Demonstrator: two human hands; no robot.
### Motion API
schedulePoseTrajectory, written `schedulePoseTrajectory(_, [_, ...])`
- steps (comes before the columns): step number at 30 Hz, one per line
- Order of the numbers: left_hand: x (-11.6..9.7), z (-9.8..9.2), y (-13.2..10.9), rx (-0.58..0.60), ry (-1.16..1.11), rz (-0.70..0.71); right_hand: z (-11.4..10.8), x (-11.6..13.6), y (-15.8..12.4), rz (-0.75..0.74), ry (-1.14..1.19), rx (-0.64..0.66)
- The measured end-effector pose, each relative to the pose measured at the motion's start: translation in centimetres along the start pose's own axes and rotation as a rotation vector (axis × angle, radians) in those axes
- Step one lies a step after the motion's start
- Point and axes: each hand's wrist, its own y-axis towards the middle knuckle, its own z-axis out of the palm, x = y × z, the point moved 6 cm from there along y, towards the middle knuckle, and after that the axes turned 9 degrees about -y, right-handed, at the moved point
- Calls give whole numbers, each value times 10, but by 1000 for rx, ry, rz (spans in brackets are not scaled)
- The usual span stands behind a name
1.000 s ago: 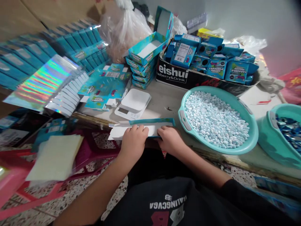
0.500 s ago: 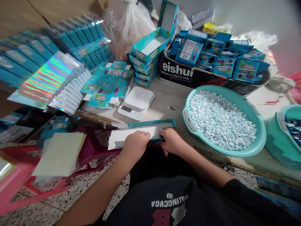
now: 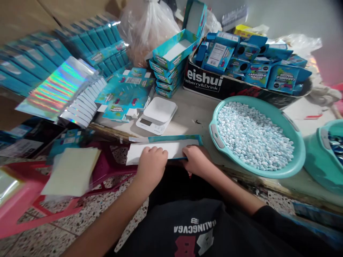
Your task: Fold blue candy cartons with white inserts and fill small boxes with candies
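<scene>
A blue cardboard box (image 3: 174,146) with a white inside lies at the table's front edge, close to my body. Its left end is an unfolded white flap. My left hand (image 3: 152,162) is closed over the near side towards that end, fingers curled onto the white inside. At the near right corner, my right hand (image 3: 197,159) grips the wall, its fingertips partly hidden. Just beyond the box sits a white kitchen scale (image 3: 158,116). Farther back, several assembled blue boxes (image 3: 168,76) are stacked, the top one with its lid raised.
Right of my hands stands a turquoise tub (image 3: 214,137) of pale blue and white candies, with another turquoise tub (image 3: 318,157) beyond. A black carton (image 3: 203,80) holds many small blue packets. Flat box blanks (image 3: 125,94) lie left of the scale. A pink chair (image 3: 24,210) stands lower left.
My left hand has shifted slightly up and its fingers reach a little further onto the white inside. The box's left flap has tilted up slightly. My right hand keeps its hold.
</scene>
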Motion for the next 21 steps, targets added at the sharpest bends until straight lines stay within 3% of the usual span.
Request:
schedulePoseTrajectory(3, [-7, 4, 2, 19, -26, 3, -1, 1, 0, 0, -7, 4])
schedulePoseTrajectory(8, [2, 17, 3, 90, -71, -55, -1, 4, -3, -35, -15, -27])
schedulePoseTrajectory(14, [-4, 3, 6, 49, -42, 5, 3, -1, -2, -70, 38, -102])
schedulePoseTrajectory(16, [-11, -9, 0, -27, -49, 66, 5, -4, -1, -111, 89, -147])
schedulePoseTrajectory(18, [-11, -26, -14, -185, -82, 100, 7, -7, -2, -163, 154, -200])
schedulePoseTrajectory(21, [14, -58, -56, -612, -202, -18, 6, -11, -9, -199, 251, -290])
